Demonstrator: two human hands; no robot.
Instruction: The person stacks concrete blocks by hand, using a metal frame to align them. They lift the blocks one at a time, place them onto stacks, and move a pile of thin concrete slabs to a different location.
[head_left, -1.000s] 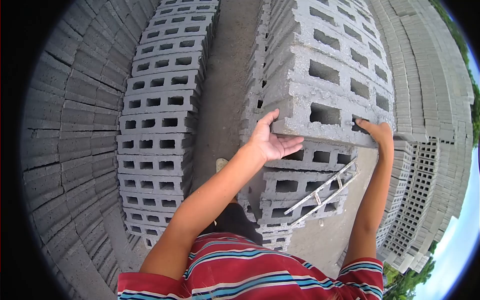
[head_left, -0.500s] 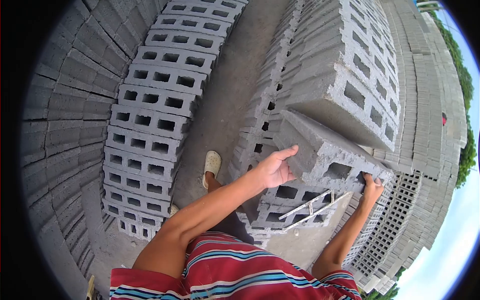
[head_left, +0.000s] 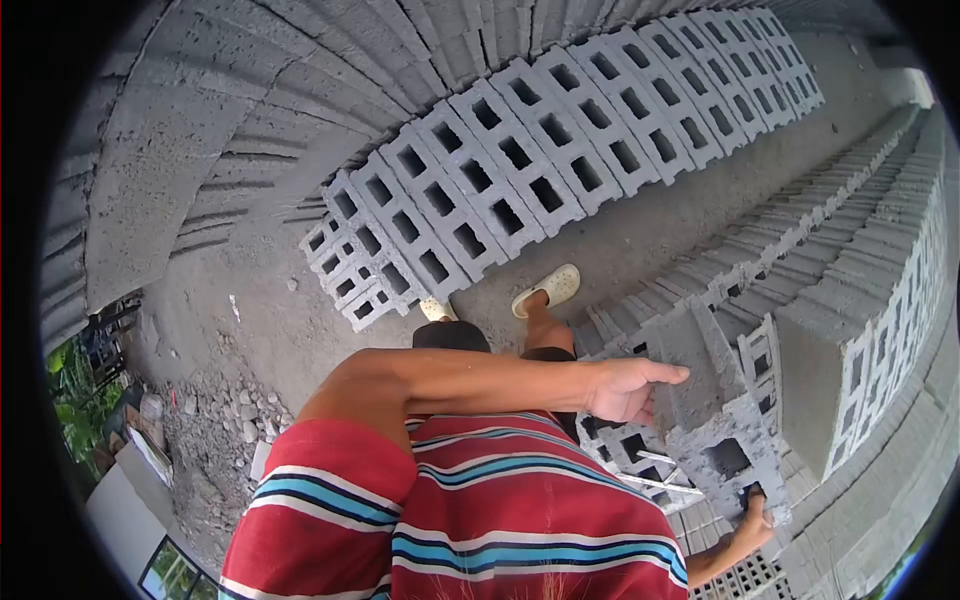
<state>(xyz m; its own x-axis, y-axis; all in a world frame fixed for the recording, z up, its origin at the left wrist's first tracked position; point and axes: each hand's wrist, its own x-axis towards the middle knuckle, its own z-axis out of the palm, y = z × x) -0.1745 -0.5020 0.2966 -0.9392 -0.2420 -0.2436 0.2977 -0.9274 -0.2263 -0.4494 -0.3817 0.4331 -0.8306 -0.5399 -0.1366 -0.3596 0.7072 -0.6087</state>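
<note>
A grey hollow concrete block [head_left: 748, 422] is held between my two hands at the lower right, tilted, with its holes facing me. My left hand [head_left: 632, 390] presses against its near left side, thumb stretched along the surface and fingers curled low. My right hand [head_left: 752, 525] grips the lower end, with fingers hooked into one of the holes. Behind the held block, a stacked row of blocks [head_left: 870, 370] runs toward the far right. Below, more hollow blocks [head_left: 625, 445] and a pale thin frame [head_left: 660, 482] are partly hidden by it.
A long row of hollow blocks [head_left: 515, 150] stands ahead, with a tall block wall [head_left: 330, 60] behind it. A dirt aisle [head_left: 680, 215] separates the rows. My cream clogs [head_left: 555, 288] are on the ground. Loose gravel [head_left: 235, 420] and green plants [head_left: 70, 395] lie left.
The view has swung left, bringing the gravel into sight. Both hands keep their grip on the block, which has come away from the end of the stacked row and turned with me.
</note>
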